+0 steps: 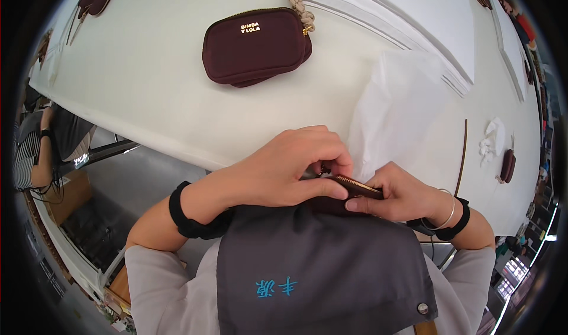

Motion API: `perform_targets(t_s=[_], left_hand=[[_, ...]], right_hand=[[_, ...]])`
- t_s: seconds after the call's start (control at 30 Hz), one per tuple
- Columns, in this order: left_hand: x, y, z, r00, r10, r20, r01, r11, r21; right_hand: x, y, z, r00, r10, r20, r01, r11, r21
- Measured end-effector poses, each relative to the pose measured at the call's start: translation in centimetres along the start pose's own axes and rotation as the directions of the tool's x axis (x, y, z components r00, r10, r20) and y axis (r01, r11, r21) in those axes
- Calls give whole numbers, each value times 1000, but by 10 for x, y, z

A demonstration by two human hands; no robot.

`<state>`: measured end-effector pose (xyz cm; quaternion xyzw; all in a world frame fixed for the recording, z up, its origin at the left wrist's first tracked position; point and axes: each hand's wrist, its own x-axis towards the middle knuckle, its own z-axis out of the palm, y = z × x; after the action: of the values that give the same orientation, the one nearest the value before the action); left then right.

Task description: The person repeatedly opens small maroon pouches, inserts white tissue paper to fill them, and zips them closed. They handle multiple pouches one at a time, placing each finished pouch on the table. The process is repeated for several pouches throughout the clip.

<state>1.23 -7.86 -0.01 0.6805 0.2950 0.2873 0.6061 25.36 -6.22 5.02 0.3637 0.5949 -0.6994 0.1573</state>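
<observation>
Close to the near table edge, both hands hold a small dark burgundy zip pouch (362, 191) with a gold-toothed zip along its top. My left hand (284, 166) pinches its left end, thumb along the front and curled fingers behind by the zip. A small dark piece shows under those fingers, too hidden to name. Around the right end, my right hand (408, 192) is closed, its thumb on the front face. The pouch's lower part is partly hidden by my left thumb. Just beyond the hands lies a thin white translucent bag (396, 107).
Farther back on the white table (177, 110) lies a larger burgundy zip bag (254, 51) with a beige braided cord (297, 2). White boards (408, 15) are stacked at back right. A brown strip (462, 157), crumpled tissue (492, 138) and burgundy pouch (507, 166) lie right. Another person (38, 157) sits left.
</observation>
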Motion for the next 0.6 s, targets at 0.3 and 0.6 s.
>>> perform_targets(t_s=[0.3,0.6], left_hand=[[-14,4,-10,989,-120,86,128,987,-95],[-13,-5,-5,984,-168,51,176,919,-353]], right_hand=[[6,8,14,968,-208,-143,230,960,160],[23,17,10,979,107,-171,-25,905,425]])
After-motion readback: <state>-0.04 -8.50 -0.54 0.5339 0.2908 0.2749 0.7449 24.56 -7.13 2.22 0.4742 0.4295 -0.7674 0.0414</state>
